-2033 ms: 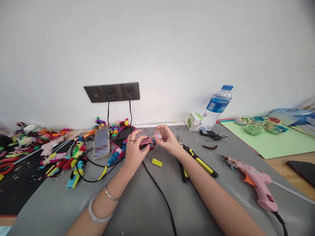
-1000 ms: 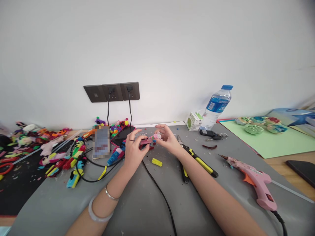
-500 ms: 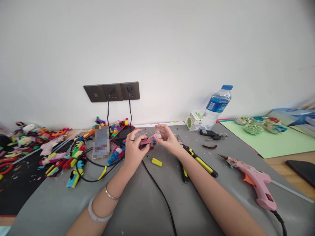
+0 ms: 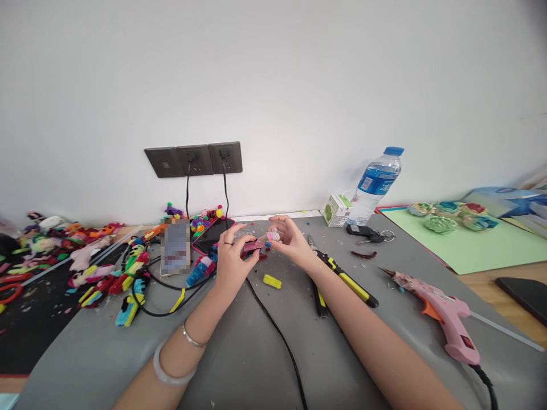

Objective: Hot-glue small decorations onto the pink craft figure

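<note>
Over the grey mat (image 4: 256, 353), my left hand (image 4: 233, 259) pinches a small pink hair clip (image 4: 255, 245) between thumb and fingers. My right hand (image 4: 290, 239) holds a small pink and white charm (image 4: 274, 236) against the clip's right end. Both hands meet above the far middle of the mat. A short yellow piece (image 4: 272, 281) lies on the mat just below them. A black cable (image 4: 277, 336) runs under my left hand toward the front edge.
Yellow-handled pliers (image 4: 346, 282) lie right of my right wrist; a pink glue gun (image 4: 440, 313) lies farther right. A water bottle (image 4: 376, 185), small carton (image 4: 337, 210) and car key (image 4: 363, 231) stand behind. Phones (image 4: 175, 246) and colourful craft pieces (image 4: 128, 279) crowd the left.
Both hands stay together on the clip and charm with only slight finger shifts. Nothing else on the table has moved.
</note>
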The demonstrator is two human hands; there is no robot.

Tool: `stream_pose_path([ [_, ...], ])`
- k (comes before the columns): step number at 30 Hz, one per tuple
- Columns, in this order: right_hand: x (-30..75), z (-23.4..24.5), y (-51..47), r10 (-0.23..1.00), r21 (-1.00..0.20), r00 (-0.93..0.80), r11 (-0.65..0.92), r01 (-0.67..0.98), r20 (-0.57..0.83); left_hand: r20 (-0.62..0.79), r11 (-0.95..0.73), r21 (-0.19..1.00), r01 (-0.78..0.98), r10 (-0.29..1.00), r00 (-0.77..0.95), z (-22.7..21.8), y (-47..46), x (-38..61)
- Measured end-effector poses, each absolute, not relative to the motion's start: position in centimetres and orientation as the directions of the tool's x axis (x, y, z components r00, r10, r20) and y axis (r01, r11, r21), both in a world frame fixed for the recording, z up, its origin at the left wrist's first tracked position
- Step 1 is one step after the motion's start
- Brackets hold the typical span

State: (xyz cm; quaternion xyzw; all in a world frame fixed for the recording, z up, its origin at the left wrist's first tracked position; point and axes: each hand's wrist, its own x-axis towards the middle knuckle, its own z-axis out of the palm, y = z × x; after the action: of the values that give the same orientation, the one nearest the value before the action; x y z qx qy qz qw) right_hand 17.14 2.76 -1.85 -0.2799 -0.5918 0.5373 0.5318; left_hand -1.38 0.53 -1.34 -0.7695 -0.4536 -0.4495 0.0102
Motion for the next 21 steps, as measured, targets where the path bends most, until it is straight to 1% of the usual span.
stream_pose_path([
  [21, 17.16, -1.64, 2.68, 0.907, -0.937, -0.281, 0.247, -0.246, 0.313, 0.705, -0.591, 0.376, 0.714, 0.683, 0.193, -1.34, 0.58, -1.44],
])
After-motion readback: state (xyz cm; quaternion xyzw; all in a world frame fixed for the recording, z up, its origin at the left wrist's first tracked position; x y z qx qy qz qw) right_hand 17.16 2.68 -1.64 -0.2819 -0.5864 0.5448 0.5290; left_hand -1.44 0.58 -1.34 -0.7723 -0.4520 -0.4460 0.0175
